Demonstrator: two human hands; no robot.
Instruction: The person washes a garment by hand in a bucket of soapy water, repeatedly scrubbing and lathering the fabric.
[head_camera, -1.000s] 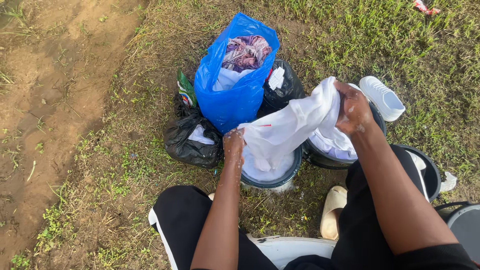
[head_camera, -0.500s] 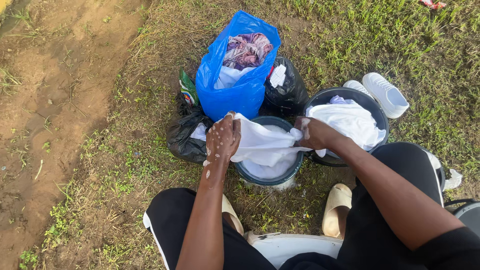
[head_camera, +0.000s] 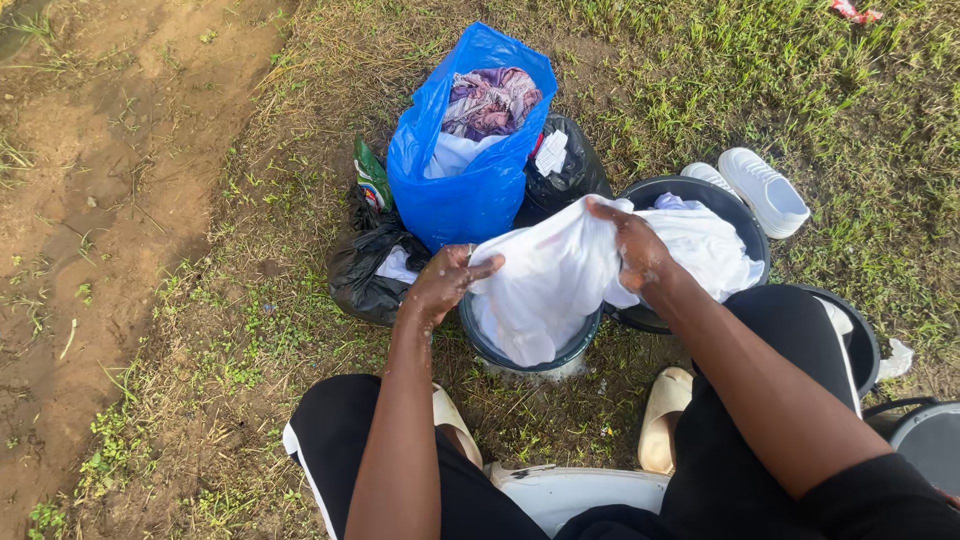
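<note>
We grip white cloth (head_camera: 545, 275) with both hands: left hand (head_camera: 445, 280) clenched on left edge, right hand (head_camera: 635, 245) on top edge. Cloth hangs over small bucket (head_camera: 530, 355), beside blue bag (head_camera: 465, 190).

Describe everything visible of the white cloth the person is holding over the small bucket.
The white cloth looks like thin, wet fabric, plain and unpatterned, creased and bunched. It is stretched between the left hand and the right hand, each gripping an upper edge. Its lower part sags into the small dark bucket and touches its rim. On the right it runs on toward more white fabric heaped in the larger dark basin; whether that is the same piece cannot be told.
</note>
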